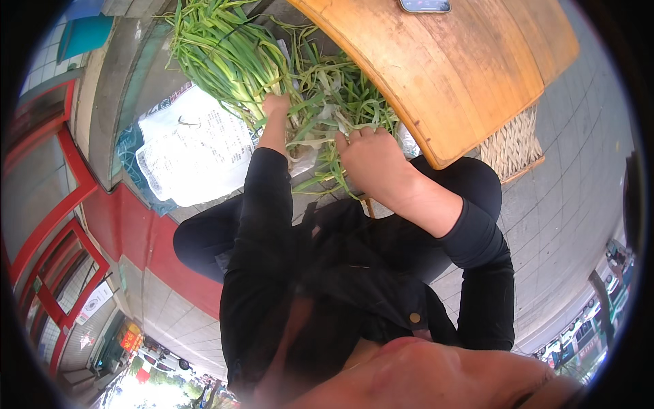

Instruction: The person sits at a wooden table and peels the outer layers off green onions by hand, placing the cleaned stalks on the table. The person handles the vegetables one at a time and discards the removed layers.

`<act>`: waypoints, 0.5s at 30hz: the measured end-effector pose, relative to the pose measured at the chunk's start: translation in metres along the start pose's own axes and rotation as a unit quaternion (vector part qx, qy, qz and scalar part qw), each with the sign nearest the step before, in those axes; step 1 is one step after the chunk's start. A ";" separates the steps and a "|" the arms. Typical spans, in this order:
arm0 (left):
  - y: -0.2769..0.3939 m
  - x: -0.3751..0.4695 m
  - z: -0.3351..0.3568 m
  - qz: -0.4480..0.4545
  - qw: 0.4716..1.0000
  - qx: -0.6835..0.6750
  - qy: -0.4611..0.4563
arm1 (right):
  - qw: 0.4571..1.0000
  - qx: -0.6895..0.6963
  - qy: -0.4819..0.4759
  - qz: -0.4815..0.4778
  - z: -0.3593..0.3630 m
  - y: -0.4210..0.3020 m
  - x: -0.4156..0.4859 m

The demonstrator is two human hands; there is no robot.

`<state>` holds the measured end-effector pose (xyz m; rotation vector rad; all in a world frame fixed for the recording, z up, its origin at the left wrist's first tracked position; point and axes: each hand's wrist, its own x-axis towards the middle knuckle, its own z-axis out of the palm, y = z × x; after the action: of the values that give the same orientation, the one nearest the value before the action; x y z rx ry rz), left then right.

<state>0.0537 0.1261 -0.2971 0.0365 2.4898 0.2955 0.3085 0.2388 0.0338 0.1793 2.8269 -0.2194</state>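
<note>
A large bundle of long leafy green stalks [230, 66], like scallions or green garlic, lies on the ground, tied with a dark band. My left hand [276, 105] reaches down to its pale lower ends and closes around stalks there; the fingertips are partly hidden. To the right spreads a loose heap of limp leaves and peelings [352, 87]. Over the near side of this heap is my right hand [375, 156], back upward and fingers curled. A pale leaf strip [314, 142] runs up to its fingertips, but whether they pinch it is hidden.
A wooden table [449, 66] overhangs the right side, with a phone [425, 5] on it. Below is a woven-topped stool [513, 143]. A white printed sack [191, 148] lies left of the bundle. A red-framed doorway [76, 189] stands farther left.
</note>
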 end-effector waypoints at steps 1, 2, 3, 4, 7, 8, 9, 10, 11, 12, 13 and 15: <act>0.003 0.004 0.000 0.012 1.000 -0.006 -0.018 | 1.000 -0.002 0.008 -0.001 0.001 0.000 -0.002; 0.005 0.008 -0.001 0.023 0.999 -0.011 -0.036 | 1.000 -0.007 0.004 -0.001 0.002 0.000 -0.004; 0.001 0.017 0.001 0.024 0.995 -0.086 -0.053 | 1.000 -0.012 0.002 -0.002 0.001 -0.001 -0.005; -0.005 0.024 0.001 0.026 0.985 -0.159 -0.068 | 1.000 -0.016 0.002 -0.004 -0.001 -0.001 -0.006; 0.026 -0.013 -0.021 0.039 0.952 -0.268 -0.140 | 0.999 0.000 -0.032 0.004 0.002 0.002 -0.008; 0.023 -0.022 -0.033 0.055 0.936 -0.303 -0.170 | 0.999 -0.007 -0.036 0.000 0.003 0.001 -0.010; 0.022 -0.028 -0.047 0.076 0.918 -0.337 -0.197 | 0.999 -0.015 -0.035 -0.002 0.003 0.002 -0.009; 0.021 -0.042 -0.054 0.095 0.908 -0.355 -0.199 | 0.999 -0.023 -0.034 0.001 0.004 0.003 -0.006; 0.019 -0.056 -0.063 0.110 0.900 -0.371 -0.199 | 0.999 -0.021 -0.027 0.007 0.004 0.004 -0.002; 0.018 -0.072 -0.075 0.121 0.899 -0.368 -0.204 | 1.000 -0.019 -0.020 0.014 0.002 0.005 0.002; 0.015 -0.087 -0.083 0.133 0.898 -0.364 -0.209 | 1.000 -0.017 -0.014 0.020 0.002 0.006 0.005; 0.008 -0.121 -0.101 0.133 0.892 -0.368 -0.226 | 0.999 0.029 0.021 0.023 0.001 0.007 0.016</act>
<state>0.0912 0.1022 -0.1461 0.1184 1.7750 1.1823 0.2951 0.2467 0.0268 0.2639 2.8568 -0.2903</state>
